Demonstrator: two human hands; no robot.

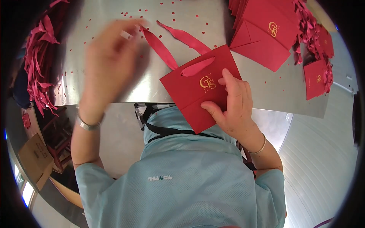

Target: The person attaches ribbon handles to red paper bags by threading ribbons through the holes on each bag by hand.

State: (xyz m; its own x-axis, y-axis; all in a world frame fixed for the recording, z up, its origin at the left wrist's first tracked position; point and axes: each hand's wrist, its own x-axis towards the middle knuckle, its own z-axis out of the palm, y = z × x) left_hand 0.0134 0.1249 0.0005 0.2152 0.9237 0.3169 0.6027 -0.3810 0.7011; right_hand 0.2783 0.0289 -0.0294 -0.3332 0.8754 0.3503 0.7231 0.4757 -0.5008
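Observation:
A small red paper bag (190, 99) with a gold emblem lies tilted over the near table edge, its lower corner past the edge. A short loop of red ribbon (197, 67) crosses its front, and two loose tails rise from its top. My right hand (237, 104) holds the bag's right side, thumb and fingers resting on the front face. Blurred by motion, my left hand (112, 60) is raised at the upper left, its fingertips pinched at the end of the left ribbon tail (157, 47). A small white patch (126, 35) shows at its fingers. The right tail (184, 37) lies free.
Red dots (173, 20) are scattered over the metal table (76, 89). Stacked red bags (262, 41) stand at the upper right, beside more ribboned bags (315, 79). A bunch of red ribbons (37, 64) hangs at the left edge. A cardboard box (36, 161) stands lower left.

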